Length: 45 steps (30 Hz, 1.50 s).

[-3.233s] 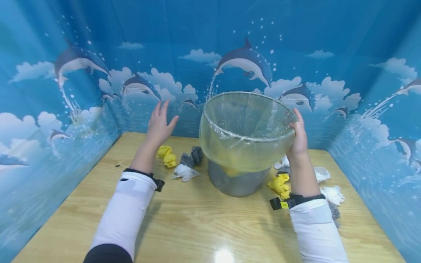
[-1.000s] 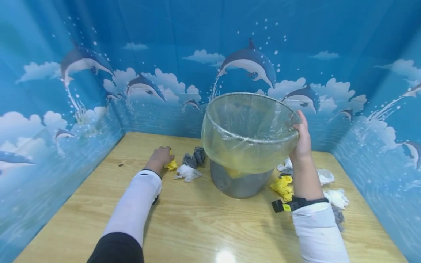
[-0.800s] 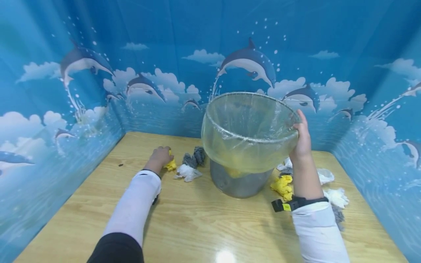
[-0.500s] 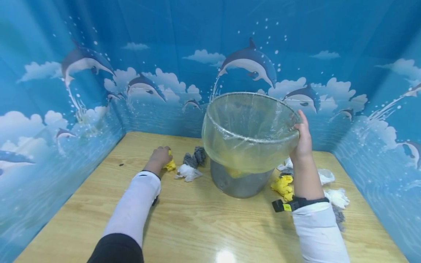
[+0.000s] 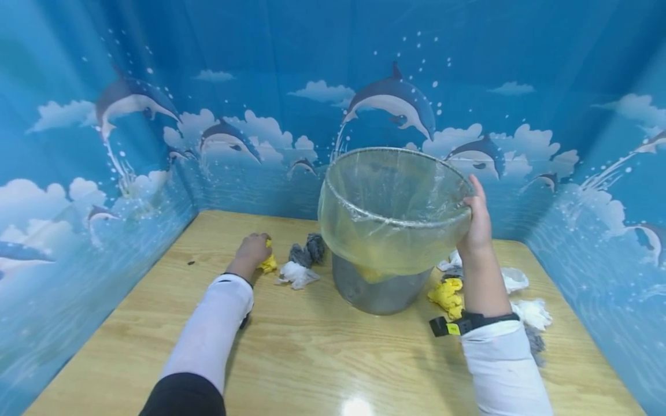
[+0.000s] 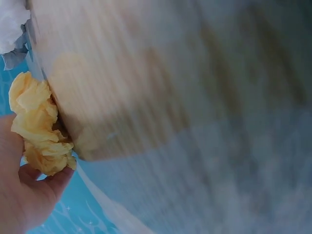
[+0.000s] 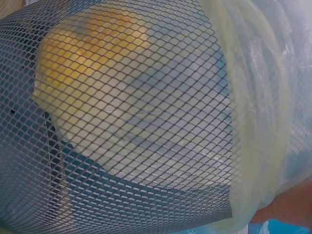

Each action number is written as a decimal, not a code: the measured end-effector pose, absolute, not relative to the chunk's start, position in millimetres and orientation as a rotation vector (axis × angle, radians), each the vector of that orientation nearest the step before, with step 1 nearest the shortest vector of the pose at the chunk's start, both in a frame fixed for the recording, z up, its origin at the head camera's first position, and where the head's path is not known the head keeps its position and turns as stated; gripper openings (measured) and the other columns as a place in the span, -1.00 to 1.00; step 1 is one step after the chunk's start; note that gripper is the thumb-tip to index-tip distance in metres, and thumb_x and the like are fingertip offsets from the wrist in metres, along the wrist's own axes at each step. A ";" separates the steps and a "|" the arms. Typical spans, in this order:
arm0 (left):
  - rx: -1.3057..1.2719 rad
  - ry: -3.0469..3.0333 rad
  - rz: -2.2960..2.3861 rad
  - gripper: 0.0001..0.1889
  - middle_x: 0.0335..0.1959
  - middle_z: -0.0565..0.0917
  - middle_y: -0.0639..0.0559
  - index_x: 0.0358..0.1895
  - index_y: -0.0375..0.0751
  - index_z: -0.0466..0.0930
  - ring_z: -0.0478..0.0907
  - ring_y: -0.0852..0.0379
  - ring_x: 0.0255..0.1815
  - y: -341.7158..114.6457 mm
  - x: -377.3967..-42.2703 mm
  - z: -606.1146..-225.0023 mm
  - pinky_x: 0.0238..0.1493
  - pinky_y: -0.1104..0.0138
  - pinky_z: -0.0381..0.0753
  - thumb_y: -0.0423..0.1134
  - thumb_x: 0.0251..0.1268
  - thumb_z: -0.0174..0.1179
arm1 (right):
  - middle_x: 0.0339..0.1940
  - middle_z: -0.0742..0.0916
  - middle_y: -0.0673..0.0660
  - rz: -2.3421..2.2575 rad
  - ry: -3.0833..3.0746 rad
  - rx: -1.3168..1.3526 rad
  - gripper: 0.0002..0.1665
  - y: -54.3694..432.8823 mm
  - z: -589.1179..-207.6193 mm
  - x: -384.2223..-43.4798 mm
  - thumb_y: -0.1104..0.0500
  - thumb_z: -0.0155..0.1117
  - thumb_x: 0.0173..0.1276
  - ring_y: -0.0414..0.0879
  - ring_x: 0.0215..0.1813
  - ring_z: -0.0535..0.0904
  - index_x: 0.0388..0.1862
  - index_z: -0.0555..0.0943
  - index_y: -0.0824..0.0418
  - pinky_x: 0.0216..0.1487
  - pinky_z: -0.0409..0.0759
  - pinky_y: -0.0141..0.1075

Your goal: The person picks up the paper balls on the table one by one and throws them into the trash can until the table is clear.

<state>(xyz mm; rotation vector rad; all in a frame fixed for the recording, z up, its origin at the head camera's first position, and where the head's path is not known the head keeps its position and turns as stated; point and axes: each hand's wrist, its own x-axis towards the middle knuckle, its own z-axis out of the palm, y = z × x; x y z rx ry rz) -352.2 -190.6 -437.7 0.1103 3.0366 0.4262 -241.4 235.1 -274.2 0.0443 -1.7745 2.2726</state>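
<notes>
Saw bin (image 5: 382, 294) on table (image 5: 312, 358), pale liner (image 5: 340, 222) folded over rim. Right hand (image 5: 476, 222) grasped rim at bin's right side. Left hand (image 5: 253, 249), well left of bin, grasped yellow wad (image 5: 268, 263). Nearer bin, same side: white wad (image 5: 298, 275), grey wads (image 5: 314, 248). Right of bin: second yellow wad (image 5: 447, 296), crumpled white pieces (image 5: 533, 314), grey pieces (image 5: 535, 344).

Blue dolphin-print backdrop (image 5: 291, 46), three sides; wood-grain tabletop (image 5: 302, 352), bright glare (image 5: 356, 407).
</notes>
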 end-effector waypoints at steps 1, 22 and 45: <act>0.121 3.043 0.433 -0.53 0.27 0.40 -0.42 0.32 -0.35 0.37 0.39 -0.35 0.25 -190.9 -352.6 -438.5 0.23 -0.08 0.43 -0.25 0.40 -0.03 | 0.60 -0.01 0.06 2.274 -1.773 0.046 -0.24 235.0 -274.3 -241.3 0.10 -0.34 0.41 -0.05 0.47 0.13 0.59 -0.12 -0.19 0.43 0.17 -0.24; 0.282 3.140 0.598 -0.57 0.27 0.42 -0.38 0.30 -0.29 0.41 0.36 -0.32 0.29 -184.4 -351.9 -429.0 0.28 -0.10 0.39 -0.24 0.42 0.05 | 0.59 0.02 0.07 2.286 -1.754 0.057 -0.25 235.0 -275.3 -240.2 0.10 -0.34 0.43 -0.11 0.38 0.23 0.58 -0.11 -0.19 0.30 0.30 -0.34; 0.246 3.205 0.911 -0.54 0.27 0.43 -0.31 0.32 -0.26 0.40 0.36 -0.25 0.30 -164.6 -359.8 -384.6 0.28 -0.07 0.39 -0.16 0.45 0.05 | 0.58 0.06 0.09 2.277 -1.763 0.084 -0.25 233.8 -275.7 -241.5 0.09 -0.34 0.43 -0.07 0.41 0.21 0.59 -0.14 -0.17 0.30 0.33 -0.35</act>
